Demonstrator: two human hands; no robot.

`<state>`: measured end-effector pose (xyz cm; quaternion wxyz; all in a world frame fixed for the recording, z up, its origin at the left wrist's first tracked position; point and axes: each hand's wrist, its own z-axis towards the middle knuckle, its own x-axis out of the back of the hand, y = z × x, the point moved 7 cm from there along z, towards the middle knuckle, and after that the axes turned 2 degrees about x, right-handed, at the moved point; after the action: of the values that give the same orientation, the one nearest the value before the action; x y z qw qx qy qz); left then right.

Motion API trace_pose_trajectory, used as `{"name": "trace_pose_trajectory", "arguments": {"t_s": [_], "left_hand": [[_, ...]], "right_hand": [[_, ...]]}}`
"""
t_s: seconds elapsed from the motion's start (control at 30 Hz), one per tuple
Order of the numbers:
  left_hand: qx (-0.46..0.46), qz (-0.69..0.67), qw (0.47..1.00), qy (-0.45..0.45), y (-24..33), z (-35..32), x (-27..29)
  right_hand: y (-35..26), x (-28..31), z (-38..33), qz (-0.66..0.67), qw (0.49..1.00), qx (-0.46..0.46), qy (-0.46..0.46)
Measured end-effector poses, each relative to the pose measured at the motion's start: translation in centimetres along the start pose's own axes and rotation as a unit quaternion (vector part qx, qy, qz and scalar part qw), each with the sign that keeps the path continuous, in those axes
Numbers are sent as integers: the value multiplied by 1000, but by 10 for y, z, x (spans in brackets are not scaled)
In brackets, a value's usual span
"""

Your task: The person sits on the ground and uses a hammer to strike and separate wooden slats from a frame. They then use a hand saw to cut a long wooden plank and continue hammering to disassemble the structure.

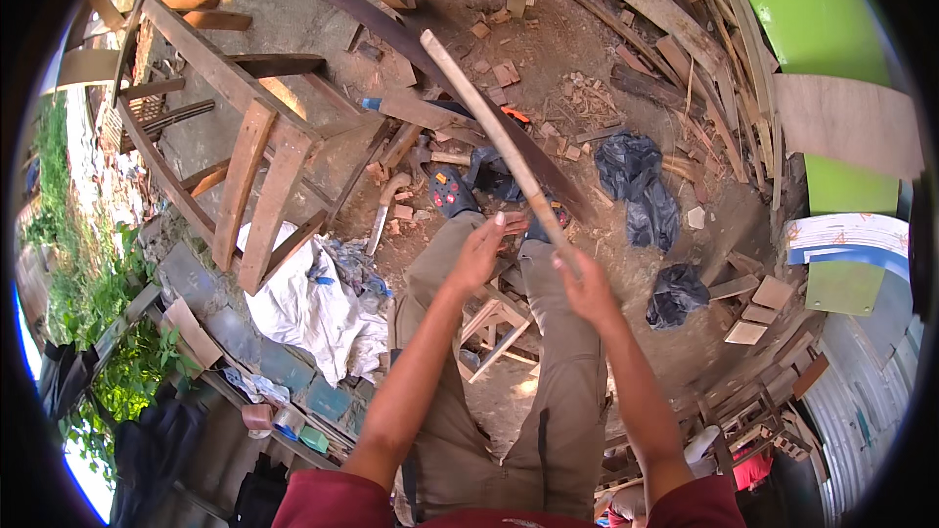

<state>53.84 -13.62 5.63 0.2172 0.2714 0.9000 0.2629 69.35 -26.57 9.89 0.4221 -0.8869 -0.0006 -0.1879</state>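
One wooden strip [499,140] was being handled, the right hand [590,288] gripping it; steadying likely needed the open, empty left hand [477,254].

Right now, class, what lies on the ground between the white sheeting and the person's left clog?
In the head view, a handsaw lies between the white sheeting and the left clog, with small reddish scraps beside it.
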Motion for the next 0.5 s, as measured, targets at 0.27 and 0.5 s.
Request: {"name": "trace_pose_trajectory", "arguments": {"t_s": [0.27, 0.5], "left_hand": [[-60, 376, 924, 46, 53, 66, 55], [-155, 501, 838, 149, 127, 93, 80]], "right_hand": [[215, 82, 108, -279, 943, 61, 168], [178, -26, 165, -356, 902, 220, 109]]}}
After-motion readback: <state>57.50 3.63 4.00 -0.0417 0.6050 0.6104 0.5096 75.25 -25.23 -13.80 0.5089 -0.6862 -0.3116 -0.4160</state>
